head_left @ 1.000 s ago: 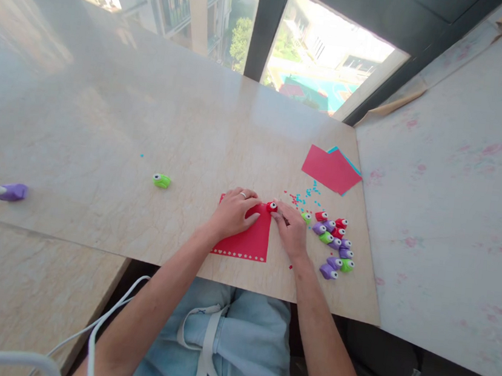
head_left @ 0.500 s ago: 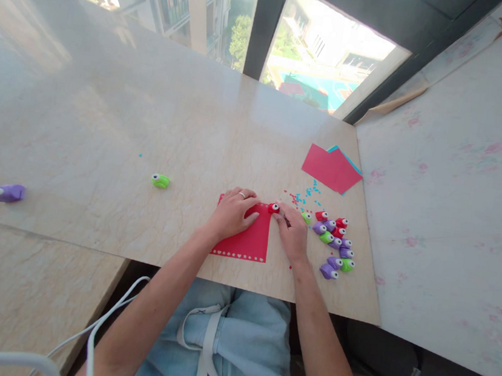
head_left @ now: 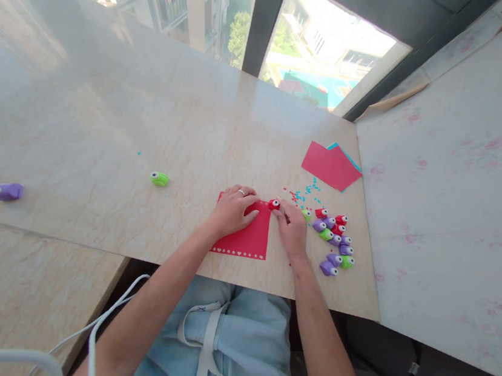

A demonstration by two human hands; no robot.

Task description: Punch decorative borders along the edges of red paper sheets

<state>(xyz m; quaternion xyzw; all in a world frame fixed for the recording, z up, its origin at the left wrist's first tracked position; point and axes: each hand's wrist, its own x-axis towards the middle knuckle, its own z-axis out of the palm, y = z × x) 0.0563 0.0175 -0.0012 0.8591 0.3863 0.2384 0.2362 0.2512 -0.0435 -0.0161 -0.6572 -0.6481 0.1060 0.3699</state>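
A sheet of red paper (head_left: 249, 236) lies on the counter, with a row of small punched shapes along its near edge and some along its far edge. Across its upper left part rests my left hand (head_left: 233, 210), open, thumb apart from the fingers, a ring on one finger. At the sheet's far right corner sits a small red craft punch (head_left: 274, 204), gripped by my right hand (head_left: 292, 228) from the right side. The fingertips of that hand are partly hidden.
Several red, purple and green craft punches (head_left: 335, 240) cluster on the right. Blue and red paper bits (head_left: 308, 192) lie beyond them, near stacked red and blue sheets (head_left: 331, 166). A green punch (head_left: 159, 178) and a purple punch (head_left: 4, 191) stand leftward. White cables (head_left: 99, 322) hang lower left.
The whole view has shifted up very slightly. Both hands, the red paper and the red punch keep their places relative to each other.
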